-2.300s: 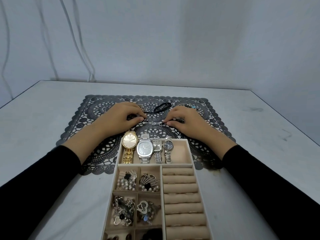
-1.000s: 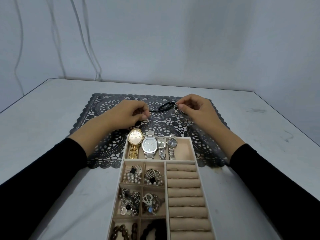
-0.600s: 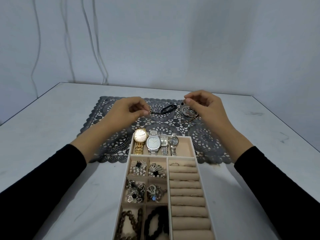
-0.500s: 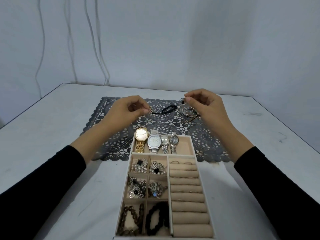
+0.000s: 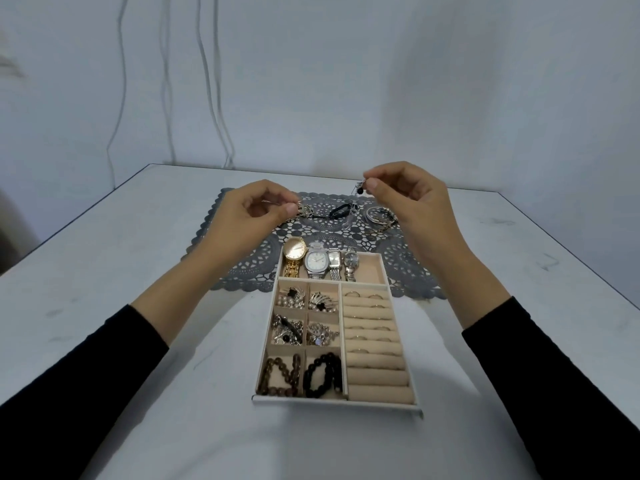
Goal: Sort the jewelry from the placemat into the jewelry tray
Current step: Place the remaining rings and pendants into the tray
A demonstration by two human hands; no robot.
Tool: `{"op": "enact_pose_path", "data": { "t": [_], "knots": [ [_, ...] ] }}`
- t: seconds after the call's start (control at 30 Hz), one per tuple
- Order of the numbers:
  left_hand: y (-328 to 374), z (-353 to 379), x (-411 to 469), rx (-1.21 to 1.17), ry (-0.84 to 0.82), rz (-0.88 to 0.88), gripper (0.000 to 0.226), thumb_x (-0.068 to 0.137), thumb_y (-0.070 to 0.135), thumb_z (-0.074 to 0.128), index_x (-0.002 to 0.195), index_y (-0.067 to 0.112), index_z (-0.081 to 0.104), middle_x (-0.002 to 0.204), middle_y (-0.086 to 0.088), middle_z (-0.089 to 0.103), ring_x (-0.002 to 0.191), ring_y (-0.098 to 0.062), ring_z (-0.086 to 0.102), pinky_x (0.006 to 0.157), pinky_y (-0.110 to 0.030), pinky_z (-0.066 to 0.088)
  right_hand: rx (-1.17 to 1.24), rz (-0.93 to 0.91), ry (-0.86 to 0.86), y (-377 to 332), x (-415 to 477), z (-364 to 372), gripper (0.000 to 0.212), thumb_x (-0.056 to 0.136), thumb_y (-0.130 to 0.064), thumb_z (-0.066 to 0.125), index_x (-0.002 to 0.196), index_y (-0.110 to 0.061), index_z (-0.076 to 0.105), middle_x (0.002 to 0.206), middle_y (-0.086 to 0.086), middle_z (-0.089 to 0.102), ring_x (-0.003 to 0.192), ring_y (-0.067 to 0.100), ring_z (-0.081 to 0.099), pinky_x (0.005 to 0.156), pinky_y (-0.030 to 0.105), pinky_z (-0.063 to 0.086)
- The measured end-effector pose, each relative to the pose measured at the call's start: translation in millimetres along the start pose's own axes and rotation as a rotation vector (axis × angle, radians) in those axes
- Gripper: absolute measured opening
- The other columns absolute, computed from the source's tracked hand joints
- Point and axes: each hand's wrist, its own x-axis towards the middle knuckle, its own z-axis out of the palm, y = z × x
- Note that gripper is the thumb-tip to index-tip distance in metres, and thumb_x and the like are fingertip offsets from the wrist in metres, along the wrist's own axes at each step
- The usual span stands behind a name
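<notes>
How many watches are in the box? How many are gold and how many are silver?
Gold watch: 1
Silver watches: 3
Total: 4

Wall (image 5: 381, 81): plain pale grey-blue, unadorned, filling the upper half of the view; a faintly darker band runs down it right of centre.
Cables (image 5: 167, 84): several thin light cords hang down the wall at the left and end behind the table's far edge.
Table (image 5: 104, 271): wide, matte white top with a thin dark edge line, set against the wall.
Table marks (image 5: 550, 263): faint grey scuffs on the right side, fainter smudges on the left.
Light: soft, even and cool, with only weak shadows.
</notes>
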Motion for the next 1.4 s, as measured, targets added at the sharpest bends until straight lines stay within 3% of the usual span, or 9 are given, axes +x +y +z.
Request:
{"op": "enact_pose_path", "data": {
  "t": [0.17, 0.27, 0.4, 0.7, 0.87, 1.03, 1.23, 1.4],
  "knots": [
    [6.0, -2.2, -18.2, -0.074, 0.052, 0.008, 0.01, 0.084, 0.013, 0.073, 0.09, 0.022, 0.072, 0.087, 0.007, 0.073, 0.089, -0.022, 0.067, 0.086, -0.03, 0.056, 0.085, -0.051, -0.059, -8.9, -13.6, 5.0, 0.01, 0.085, -0.009, 0.069, 0.093, -0.015, 0.07, 0.086, -0.004, 0.07, 0.084, 0.008, 0.063, 0.08, 0.023, 0.049],
    [8.7, -3.2, -25.2, -0.1, 0.075, 0.013, 0.012, 0.084, 0.011, 0.073, 0.091, 0.021, 0.071, 0.088, 0.005, 0.073, 0.091, -0.025, 0.067, 0.088, -0.037, 0.055, 0.141, -0.071, -0.094, -12.8, -20.5, 7.8, 0.011, 0.085, -0.006, 0.067, 0.093, -0.013, 0.07, 0.084, -0.004, 0.07, 0.083, 0.01, 0.064, 0.078, 0.022, 0.05],
    [11.9, -3.5, -29.6, -0.139, 0.105, 0.003, 0.012, 0.084, 0.007, 0.072, 0.091, 0.017, 0.07, 0.087, 0.004, 0.072, 0.088, -0.02, 0.067, 0.088, -0.032, 0.056, 0.197, -0.082, -0.159, -13.3, -28.4, 10.7, 0.012, 0.083, -0.005, 0.068, 0.091, -0.014, 0.071, 0.084, -0.003, 0.07, 0.082, 0.013, 0.062, 0.077, 0.024, 0.049],
    [15.1, -2.5, -32.1, -0.162, 0.103, -0.003, 0.013, 0.084, 0.006, 0.071, 0.092, 0.016, 0.07, 0.088, 0.002, 0.072, 0.088, -0.018, 0.066, 0.09, -0.03, 0.055, 0.151, -0.051, -0.355, -5.9, -41.4, 12.2, 0.009, 0.082, -0.002, 0.067, 0.089, -0.007, 0.069, 0.08, -0.001, 0.068, 0.077, 0.013, 0.061, 0.075, 0.023, 0.052],
    [15.2, -3.2, -33.6, -0.18, 0.099, -0.006, 0.013, 0.083, 0.009, 0.072, 0.092, 0.018, 0.07, 0.087, 0.005, 0.072, 0.09, -0.019, 0.067, 0.092, -0.032, 0.055, 0.108, -0.034, -0.467, -4.3, -43.7, 8.0, 0.017, 0.082, 0.002, 0.066, 0.087, -0.013, 0.071, 0.082, -0.004, 0.069, 0.079, 0.012, 0.062, 0.074, 0.022, 0.051],
    [15.0, -1.8, -35.1, -0.158, 0.078, -0.009, 0.013, 0.084, 0.009, 0.072, 0.091, 0.02, 0.07, 0.085, 0.009, 0.072, 0.087, -0.012, 0.068, 0.086, -0.025, 0.055, 0.045, 0.01, -0.543, -3.4, -47.0, 4.1, 0.013, 0.082, 0.002, 0.066, 0.088, -0.009, 0.069, 0.082, -0.004, 0.069, 0.078, 0.012, 0.063, 0.074, 0.021, 0.053],
    [12.5, 0.6, -36.2, -0.135, 0.061, -0.018, 0.013, 0.084, 0.01, 0.072, 0.092, 0.02, 0.07, 0.087, 0.008, 0.072, 0.089, -0.015, 0.067, 0.087, -0.028, 0.055, -0.063, 0.045, -0.63, -5.4, -51.9, 1.2, 0.011, 0.083, 0.005, 0.065, 0.091, -0.001, 0.068, 0.076, -0.006, 0.068, 0.069, 0.004, 0.061, 0.062, 0.012, 0.047],
    [12.8, 2.8, -36.8, -0.128, 0.055, -0.015, 0.013, 0.084, 0.01, 0.072, 0.092, 0.019, 0.07, 0.084, 0.01, 0.071, 0.087, -0.016, 0.067, 0.087, -0.029, 0.056, -0.187, 0.035, -0.715, -1.4, -51.8, 3.4, 0.01, 0.084, 0.0, 0.068, 0.091, -0.006, 0.071, 0.084, 0.005, 0.07, 0.081, 0.026, 0.063, 0.078, 0.036, 0.053]
  ]
}}
